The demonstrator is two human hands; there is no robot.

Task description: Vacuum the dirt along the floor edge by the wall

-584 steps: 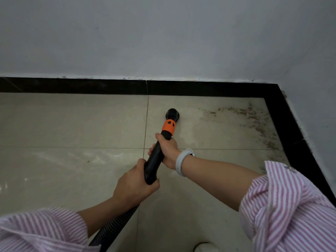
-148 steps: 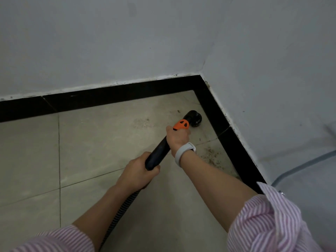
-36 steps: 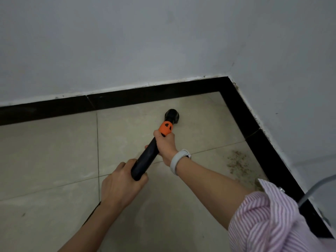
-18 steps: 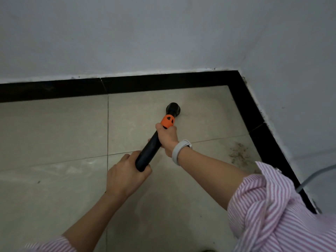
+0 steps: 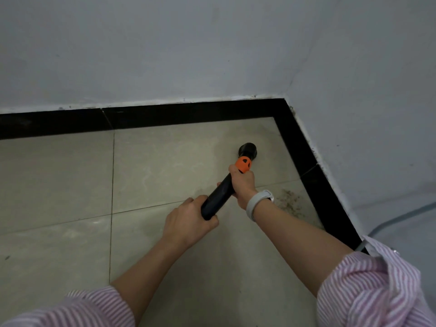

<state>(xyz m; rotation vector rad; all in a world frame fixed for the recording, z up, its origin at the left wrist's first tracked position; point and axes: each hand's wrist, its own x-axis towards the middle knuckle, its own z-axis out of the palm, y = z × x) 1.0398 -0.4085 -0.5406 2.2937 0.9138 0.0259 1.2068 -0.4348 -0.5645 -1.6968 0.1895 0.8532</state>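
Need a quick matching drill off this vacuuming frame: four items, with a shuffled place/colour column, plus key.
1. collar
2. wristband
3. dirt patch
4. left hand

A. pale grey, on the right wrist
B. grips the wand's rear end
C. on the tile by the right-hand skirting
D. orange, behind the nozzle

Pairs: 1-D, 2-A, 3-C, 4-B

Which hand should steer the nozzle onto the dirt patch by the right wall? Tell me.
Right hand. It grips the vacuum tube just behind the orange collar, nearest the nozzle, and the dirt lies on its side. The left hand holds the rear end.
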